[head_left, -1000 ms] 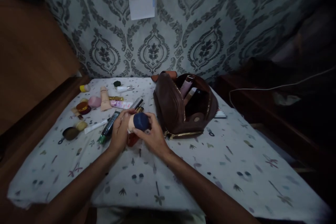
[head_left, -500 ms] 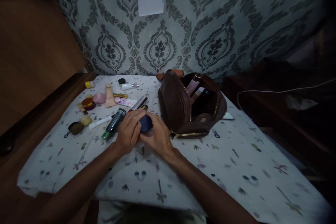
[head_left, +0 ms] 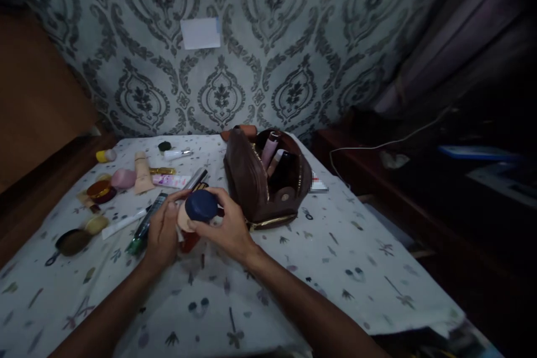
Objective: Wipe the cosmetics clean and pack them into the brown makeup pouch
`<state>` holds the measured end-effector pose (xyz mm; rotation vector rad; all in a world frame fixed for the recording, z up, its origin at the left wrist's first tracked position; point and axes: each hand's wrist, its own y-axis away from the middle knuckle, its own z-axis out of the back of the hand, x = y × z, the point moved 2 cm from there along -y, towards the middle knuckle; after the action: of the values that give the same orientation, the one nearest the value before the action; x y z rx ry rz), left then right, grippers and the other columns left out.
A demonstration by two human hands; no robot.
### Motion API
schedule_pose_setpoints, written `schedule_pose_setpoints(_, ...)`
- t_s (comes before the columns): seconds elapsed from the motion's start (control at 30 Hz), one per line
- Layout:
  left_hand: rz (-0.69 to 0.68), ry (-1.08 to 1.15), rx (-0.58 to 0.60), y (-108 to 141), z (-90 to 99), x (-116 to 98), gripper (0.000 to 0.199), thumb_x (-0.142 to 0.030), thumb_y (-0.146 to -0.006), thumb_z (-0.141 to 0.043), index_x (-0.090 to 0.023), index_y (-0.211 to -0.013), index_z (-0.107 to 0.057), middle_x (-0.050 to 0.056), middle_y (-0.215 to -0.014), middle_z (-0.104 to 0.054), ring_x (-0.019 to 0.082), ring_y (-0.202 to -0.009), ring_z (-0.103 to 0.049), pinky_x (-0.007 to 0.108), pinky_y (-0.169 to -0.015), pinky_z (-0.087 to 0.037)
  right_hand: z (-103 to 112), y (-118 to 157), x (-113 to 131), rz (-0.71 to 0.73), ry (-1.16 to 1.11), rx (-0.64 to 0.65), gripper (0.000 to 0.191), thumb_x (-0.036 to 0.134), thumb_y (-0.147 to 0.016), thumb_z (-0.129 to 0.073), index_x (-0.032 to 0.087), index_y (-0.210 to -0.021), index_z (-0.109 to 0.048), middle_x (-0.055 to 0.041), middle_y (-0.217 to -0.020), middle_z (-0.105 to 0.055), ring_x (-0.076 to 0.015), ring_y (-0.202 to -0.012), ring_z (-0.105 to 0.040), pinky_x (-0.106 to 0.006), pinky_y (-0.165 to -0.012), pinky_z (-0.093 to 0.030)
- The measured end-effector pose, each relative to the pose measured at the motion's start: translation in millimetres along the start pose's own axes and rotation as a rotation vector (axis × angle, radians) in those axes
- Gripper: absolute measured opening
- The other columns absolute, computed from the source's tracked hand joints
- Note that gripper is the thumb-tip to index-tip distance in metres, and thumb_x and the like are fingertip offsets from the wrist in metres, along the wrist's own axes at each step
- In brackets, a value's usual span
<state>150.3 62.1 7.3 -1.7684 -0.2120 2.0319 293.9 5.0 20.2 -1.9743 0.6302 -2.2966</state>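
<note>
A jar with a dark blue lid (head_left: 201, 205) and a pale beige body is held tilted above the table. My right hand (head_left: 229, 229) grips its right side, thumb below the lid. Cupped round the left side of the jar is my left hand (head_left: 164, 229), its fingers partly hidden behind it. Just right of my hands stands a brown makeup bag (head_left: 247, 179), unzipped, with a pink bottle (head_left: 269, 149) and other containers inside. A dark green tube (head_left: 146, 226) lies beside my left hand. Something reddish-brown (head_left: 189, 241) shows under the jar.
On the patterned tablecloth (head_left: 251, 313), to the left, lie a beige tube (head_left: 143, 172), a pink sponge (head_left: 123, 178), an amber jar (head_left: 101, 192), a brush (head_left: 73, 241) and a white tube (head_left: 125, 222). A white cable (head_left: 377, 145) runs at right, beyond the table edge.
My view has turned to the right, so everything sits further left. The jar is tilted and more of its lid and beige side shows. My left hand covers less of it.
</note>
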Motion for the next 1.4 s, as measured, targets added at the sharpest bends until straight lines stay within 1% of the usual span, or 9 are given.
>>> schedule_pose_setpoints(0.17,0.225,0.063,-0.031,2.9,-6.4,4.7,0.053,-0.068,-0.084,-0.057,-0.019,-0.098,-0.072,0.006,-0.092,-0.075,0.024,-0.085,-0.068,0.030,-0.072,-0.052,31.3,-10.2,30.1,0.076,-0.101,-0.141,0.056,0.038,-0.067,-0.083,0.023,-0.115,-0.058,-0.0043,-0.109,-0.067,-0.0211,-0.100,-0.065,-0.034,-0.089,-0.053)
schedule_pose_setpoints(0.33,0.350,0.101,0.071,4.0,-10.0,4.0,0.054,-0.071,-0.079,-0.059,-0.021,-0.099,-0.067,0.000,-0.062,-0.068,0.020,-0.054,-0.059,0.027,-0.050,-0.044,109.2,-38.5,76.1,0.295,0.160,-0.345,0.054,0.040,-0.070,-0.082,0.023,-0.115,-0.059,-0.0060,-0.118,-0.065,-0.0235,-0.105,-0.064,-0.038,-0.091,-0.053)
schedule_pose_setpoints(0.47,0.291,-0.034,0.032,2.0,-6.7,3.2,0.052,-0.071,-0.079,-0.059,-0.023,-0.096,-0.068,0.000,-0.067,-0.068,0.021,-0.064,-0.061,0.028,-0.058,-0.046,169.1,-73.1,80.7,0.313,0.463,-0.383,0.048,0.040,-0.070,-0.080,0.019,-0.109,-0.062,-0.0035,-0.106,-0.066,-0.0224,-0.097,-0.065,-0.039,-0.087,-0.053)
schedule_pose_setpoints(0.57,0.230,-0.149,0.047,1.2,-4.2,5.8,0.049,-0.071,-0.082,-0.056,-0.025,-0.091,-0.070,0.001,-0.076,-0.070,0.024,-0.081,-0.064,0.031,-0.073,-0.049,189.2,-94.7,67.8,0.311,0.675,-0.265,0.054,0.037,-0.069,-0.079,0.018,-0.116,-0.062,-0.0042,-0.109,-0.066,-0.0241,-0.102,-0.063,-0.040,-0.090,-0.050)
schedule_pose_setpoints(0.7,0.228,-0.228,0.093,3.3,-4.3,9.3,0.053,-0.074,-0.083,-0.052,-0.024,-0.085,-0.070,0.002,-0.081,-0.072,0.026,-0.094,-0.065,0.032,-0.084,-0.049,184.3,-109.4,54.5,0.220,0.967,0.006,0.051,0.039,-0.074,-0.075,0.015,-0.117,-0.063,-0.0078,-0.109,-0.066,-0.0255,-0.101,-0.063,-0.037,-0.087,-0.048)
schedule_pose_setpoints(0.87,0.328,-0.199,0.094,6.8,-5.6,12.8,0.060,-0.079,-0.077,-0.053,-0.021,-0.084,-0.070,0.002,-0.078,-0.072,0.022,-0.072,-0.063,0.029,-0.062,-0.048,165.4,-118.1,50.7,0.142,1.274,0.249,0.054,0.033,-0.075,-0.073,0.017,-0.124,-0.060,-0.0118,-0.114,-0.068,-0.0282,-0.098,-0.065,-0.034,-0.079,-0.048)
schedule_pose_setpoints(1.0,0.252,-0.248,0.118,5.2,-3.4,12.5,0.057,-0.074,-0.083,-0.050,-0.021,-0.085,-0.071,0.003,-0.081,-0.073,0.024,-0.083,-0.066,0.028,-0.067,-0.050,154.6,-124.1,45.5,0.141,1.474,0.394,0.042,0.031,-0.078,-0.071,0.013,-0.116,-0.064,-0.0166,-0.111,-0.071,-0.0329,-0.107,-0.065,-0.039,-0.086,-0.049)
schedule_pose_setpoints(1.2,0.152,-0.303,0.189,4.3,1.0,16.3,0.051,-0.066,-0.089,-0.047,-0.021,-0.083,-0.072,0.004,-0.084,-0.075,0.025,-0.090,-0.068,0.030,-0.080,-0.053,144.4,-123.9,39.6,0.084,1.552,0.553,0.038,0.017,-0.084,-0.065,0.009,-0.121,-0.063,-0.0186,-0.119,-0.068,-0.0303,-0.114,-0.064,-0.037,-0.091,-0.051)
schedule_pose_setpoints(1.4,0.107,-0.338,0.209,4.6,0.4,15.8,0.052,-0.064,-0.091,-0.045,-0.021,-0.082,-0.072,0.003,-0.084,-0.075,0.024,-0.085,-0.069,0.030,-0.078,-0.054,138.7,-124.6,34.6,0.076,1.586,0.563,0.035,0.010,-0.087,-0.060,0.008,-0.122,-0.063,-0.0209,-0.130,-0.060,-0.0306,-0.113,-0.065,-0.038,-0.088,-0.055)
